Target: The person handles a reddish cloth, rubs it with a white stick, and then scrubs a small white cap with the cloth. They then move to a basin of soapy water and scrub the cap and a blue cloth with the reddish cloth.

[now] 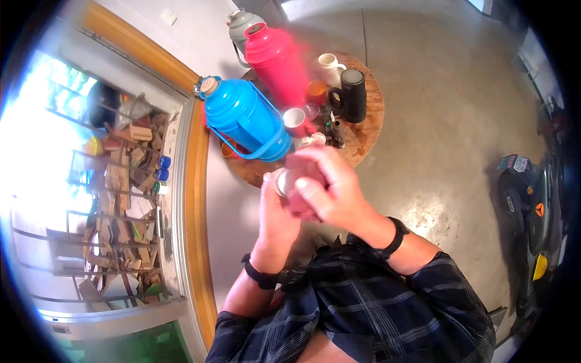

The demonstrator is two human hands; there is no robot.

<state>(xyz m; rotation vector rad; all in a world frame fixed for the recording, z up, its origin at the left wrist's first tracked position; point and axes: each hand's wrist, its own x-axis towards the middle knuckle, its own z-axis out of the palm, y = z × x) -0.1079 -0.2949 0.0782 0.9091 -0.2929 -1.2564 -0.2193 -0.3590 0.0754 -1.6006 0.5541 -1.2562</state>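
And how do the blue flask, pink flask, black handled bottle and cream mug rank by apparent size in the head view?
1. Blue flask and pink flask: too alike to rank.
2. Black handled bottle.
3. Cream mug, the smallest.

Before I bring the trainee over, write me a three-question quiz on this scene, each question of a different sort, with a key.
1. Short answer: Are the left hand and right hand held together or apart?
2. Multiple choice: What colour is the flask nearest the hands?
A) grey
B) pink
C) blue
3. True or false: In the picture, the black mug stands to the left of the pink flask.

Key:
1. Together.
2. C, blue.
3. False; the black mug is to the right of the pink flask.
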